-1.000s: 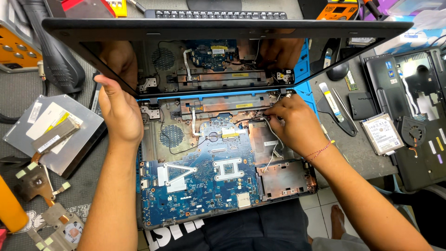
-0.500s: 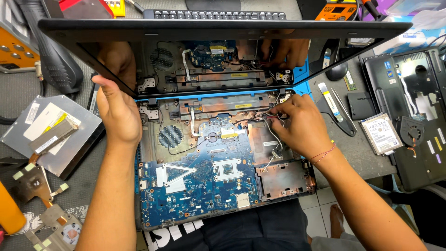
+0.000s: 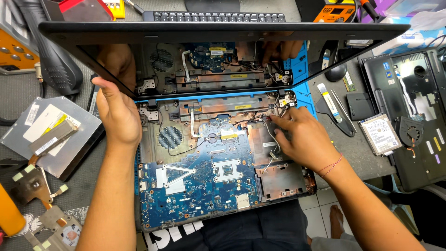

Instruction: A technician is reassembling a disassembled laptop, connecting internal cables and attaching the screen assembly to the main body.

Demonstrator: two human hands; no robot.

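An opened laptop base with a bare blue motherboard [image 3: 200, 186] lies on a blue mat in front of me. Its glossy black screen lid [image 3: 223, 35] stands tilted up and mirrors the inside of the base. My left hand [image 3: 116, 116] grips the lid's lower left edge by the left hinge [image 3: 147, 114]. My right hand [image 3: 302, 137] rests inside the base by the right hinge [image 3: 288, 98], fingertips pinching thin wires [image 3: 272, 122] that run along the empty bay.
A silver optical drive [image 3: 51, 137] and a heatsink with copper pipe [image 3: 37, 190] lie left. To the right are a hard drive [image 3: 380, 134], tweezers and pry tools [image 3: 337, 111], and another black laptop shell [image 3: 413, 116]. A keyboard [image 3: 213, 16] sits behind the lid.
My right hand has shifted slightly up toward the right hinge and now pinches the wires there. My left hand keeps holding the lid.
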